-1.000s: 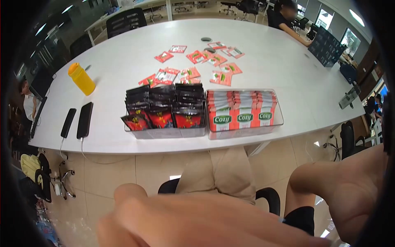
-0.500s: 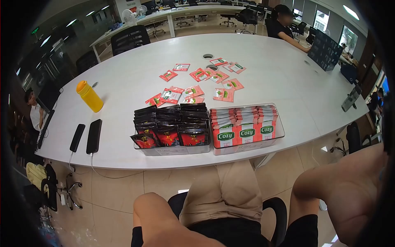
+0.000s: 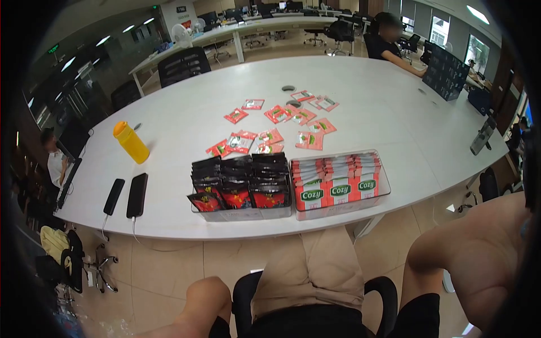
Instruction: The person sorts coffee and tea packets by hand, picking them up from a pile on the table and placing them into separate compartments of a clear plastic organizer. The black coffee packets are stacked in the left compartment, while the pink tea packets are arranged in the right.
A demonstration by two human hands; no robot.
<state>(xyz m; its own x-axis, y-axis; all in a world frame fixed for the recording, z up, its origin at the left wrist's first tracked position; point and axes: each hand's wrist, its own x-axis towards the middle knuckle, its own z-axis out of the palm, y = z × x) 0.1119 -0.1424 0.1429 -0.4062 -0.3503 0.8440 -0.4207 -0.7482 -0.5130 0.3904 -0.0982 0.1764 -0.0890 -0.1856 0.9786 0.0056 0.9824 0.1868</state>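
Observation:
My right arm is bent up close to the camera at the right edge, with part of my right hand (image 3: pixel 490 293) seemingly showing; its fingers are hidden. Of my left arm (image 3: pixel 205 298), only the bent elbow and part of the forearm appear at the bottom; the hand is out of frame. In front of me on the table stand two clear bins. The left one holds rows of black-and-red sachets (image 3: pixel 236 194); the right one is packed with pink-and-white Cozy sachets (image 3: pixel 340 191). Several loose pink sachets (image 3: pixel 269 136) lie scattered behind the bins.
A yellow bottle (image 3: pixel 131 142) and two cabled phones (image 3: pixel 137 194) are on the white table (image 3: pixel 406 135) at left. At the right stand a grey bottle (image 3: pixel 483 136) and a dark patterned box or screen (image 3: pixel 445 73). Another person (image 3: pixel 386 39) sits behind it.
The camera view has shifted, so the table and its contents appear slightly lower and further right. My left forearm has swung toward the lower left. The sachets and bins keep their places.

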